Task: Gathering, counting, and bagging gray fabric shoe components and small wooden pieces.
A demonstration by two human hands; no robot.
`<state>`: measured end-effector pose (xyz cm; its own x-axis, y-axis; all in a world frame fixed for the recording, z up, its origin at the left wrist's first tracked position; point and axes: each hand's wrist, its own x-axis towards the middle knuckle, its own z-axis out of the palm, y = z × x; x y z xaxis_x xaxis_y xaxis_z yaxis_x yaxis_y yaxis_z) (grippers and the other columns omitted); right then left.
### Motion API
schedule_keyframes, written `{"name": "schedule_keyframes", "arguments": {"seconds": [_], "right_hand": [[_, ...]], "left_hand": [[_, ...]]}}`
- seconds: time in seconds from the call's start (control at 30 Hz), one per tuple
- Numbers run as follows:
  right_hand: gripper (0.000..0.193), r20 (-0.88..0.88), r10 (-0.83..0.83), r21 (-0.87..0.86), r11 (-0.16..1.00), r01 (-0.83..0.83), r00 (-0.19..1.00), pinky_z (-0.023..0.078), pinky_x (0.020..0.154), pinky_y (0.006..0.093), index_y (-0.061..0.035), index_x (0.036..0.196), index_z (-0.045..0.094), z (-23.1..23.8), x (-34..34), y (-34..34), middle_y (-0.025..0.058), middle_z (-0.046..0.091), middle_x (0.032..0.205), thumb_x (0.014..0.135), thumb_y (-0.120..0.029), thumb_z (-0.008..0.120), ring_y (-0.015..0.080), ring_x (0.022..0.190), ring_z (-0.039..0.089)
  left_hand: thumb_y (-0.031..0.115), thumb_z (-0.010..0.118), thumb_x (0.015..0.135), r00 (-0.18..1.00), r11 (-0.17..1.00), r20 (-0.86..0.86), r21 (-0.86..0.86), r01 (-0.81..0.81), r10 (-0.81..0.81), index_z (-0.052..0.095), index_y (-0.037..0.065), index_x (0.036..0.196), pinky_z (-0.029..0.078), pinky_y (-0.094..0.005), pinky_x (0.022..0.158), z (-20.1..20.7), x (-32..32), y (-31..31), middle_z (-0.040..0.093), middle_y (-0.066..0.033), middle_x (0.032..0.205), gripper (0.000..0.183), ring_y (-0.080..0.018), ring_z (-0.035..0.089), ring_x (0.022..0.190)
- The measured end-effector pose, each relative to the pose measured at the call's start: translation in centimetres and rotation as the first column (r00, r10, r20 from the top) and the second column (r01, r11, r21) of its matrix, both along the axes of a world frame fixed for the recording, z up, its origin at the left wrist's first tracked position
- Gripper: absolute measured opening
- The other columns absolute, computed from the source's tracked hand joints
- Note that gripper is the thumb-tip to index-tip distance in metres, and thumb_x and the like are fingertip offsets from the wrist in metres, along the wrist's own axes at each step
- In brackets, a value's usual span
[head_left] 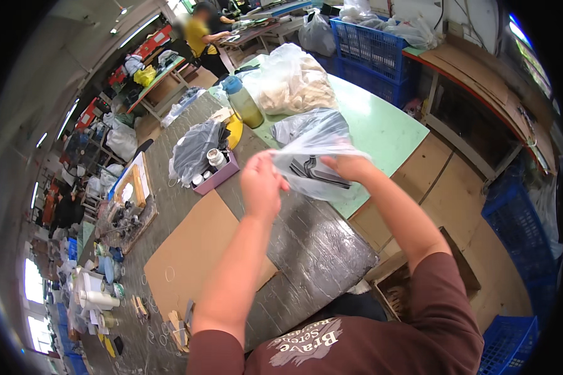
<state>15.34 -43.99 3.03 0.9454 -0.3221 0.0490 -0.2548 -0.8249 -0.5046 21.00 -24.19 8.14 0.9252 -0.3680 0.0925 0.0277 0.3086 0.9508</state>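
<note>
Both hands raised: left hand (261,185) grip clenched on clear plastic bag (313,164) edge; right hand (348,166) pinching opposite edge.

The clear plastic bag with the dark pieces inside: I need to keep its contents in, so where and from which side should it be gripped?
Probably the top rim of the clear plastic bag, pinched from both sides, where left hand and right hand hold it; the contents sag below.

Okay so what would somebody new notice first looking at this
First, the two bare hands mid-frame: the left hand and right hand hold up a clear plastic bag with dark flat pieces inside. Behind it on the green table sits a big bag of pale material; a brown cardboard sheet lies lower left.
</note>
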Motion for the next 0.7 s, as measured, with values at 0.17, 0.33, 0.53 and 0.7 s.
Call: {"name": "schedule_keyframes", "arguments": {"seconds": [0.17,0.33,0.53,0.7], "right_hand": [[0.044,-0.424,0.472,-0.327,0.716,-0.617,0.773,0.031,0.101,0.0383,-0.0032,0.113,0.052,6.4,-5.0,-2.7,0.0153,0.060,0.104,0.084,-0.036,0.054,0.0336,0.099,0.055],[0.008,0.328,0.299,-0.348,0.920,-0.180,0.896,0.046,0.075,0.0383,-0.0034,0.080,0.055,6.3,-5.0,-5.9,0.0126,0.060,0.077,0.076,-0.001,0.049,0.0305,0.077,0.058],[0.013,0.935,-0.113,0.226,0.920,-0.321,0.336,0.044,0.062,0.0249,-0.0016,0.080,0.052,17.4,-2.4,-5.1,0.0028,0.049,0.066,0.084,0.004,0.042,0.0121,0.063,0.052],[0.029,0.870,0.078,-0.038,0.995,-0.093,0.487,0.046,0.082,0.0323,0.0015,0.107,0.053,26.4,-4.9,-2.7,0.0110,0.059,0.086,0.084,-0.016,0.057,0.0214,0.086,0.059]], "left_hand": [[0.015,0.041,0.094,0.994,0.992,-0.003,0.059,-0.110,0.111,0.052,0.001,0.092,0.042,-0.0255,0.044,3.9,4.1,-1.7,0.034,0.0028,0.056,0.017,-0.0068,0.031,0.043],[0.016,0.042,0.093,0.972,0.990,0.229,0.116,-0.085,0.057,0.054,-0.002,0.094,0.044,-0.0258,0.041,7.0,5.5,-3.1,0.045,-0.0016,0.057,0.022,-0.0101,0.043,0.042],[0.016,0.047,0.091,0.927,0.963,0.292,0.064,-0.263,0.234,0.057,-0.002,0.090,0.048,-0.0264,0.043,15.1,7.2,-0.8,0.044,0.0003,0.056,0.020,-0.0089,0.044,0.044],[0.016,0.046,0.092,0.882,0.972,0.414,-0.029,-0.234,0.225,0.058,-0.001,0.089,0.049,-0.0269,0.048,17.0,6.4,2.7,0.044,0.0000,0.057,0.021,-0.0085,0.044,0.046]]}}
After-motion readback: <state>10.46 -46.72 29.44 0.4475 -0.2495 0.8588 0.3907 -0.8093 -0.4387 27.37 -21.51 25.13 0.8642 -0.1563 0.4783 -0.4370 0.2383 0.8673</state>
